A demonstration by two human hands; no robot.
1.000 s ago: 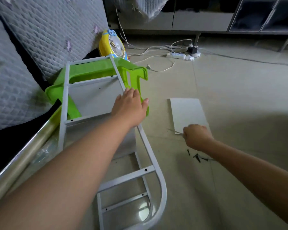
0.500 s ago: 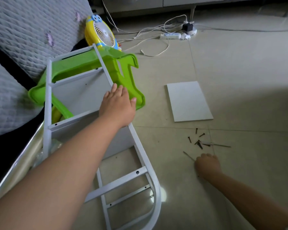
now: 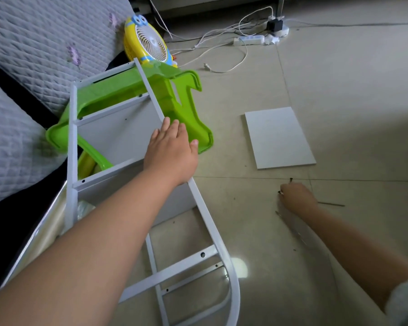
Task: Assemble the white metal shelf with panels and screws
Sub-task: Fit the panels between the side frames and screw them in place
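Note:
The white metal shelf frame (image 3: 205,222) lies tilted, its far end propped on a green plastic stool (image 3: 186,109), with a grey panel (image 3: 118,137) fitted between its rails. My left hand (image 3: 172,151) lies over the frame's right rail, fingers on the panel edge and thumb on the outer side. My right hand (image 3: 297,197) is down on the floor with its fingers curled over the small dark screws. One screw (image 3: 291,179) lies just beyond the knuckles and another dark tip (image 3: 279,192) shows at the fingertips. A loose white panel (image 3: 278,137) lies flat on the floor beyond that hand.
A thin metal rod (image 3: 331,204) lies on the tiles right of my right hand. A yellow fan (image 3: 149,45) stands behind the stool, with a power strip (image 3: 249,40) and loose cables beyond. A quilted grey mattress (image 3: 33,55) fills the left side.
My right hand drew back from the white panel, then moved forward onto the pile of screws and now covers most of them. My left hand has stayed on the frame's right rail.

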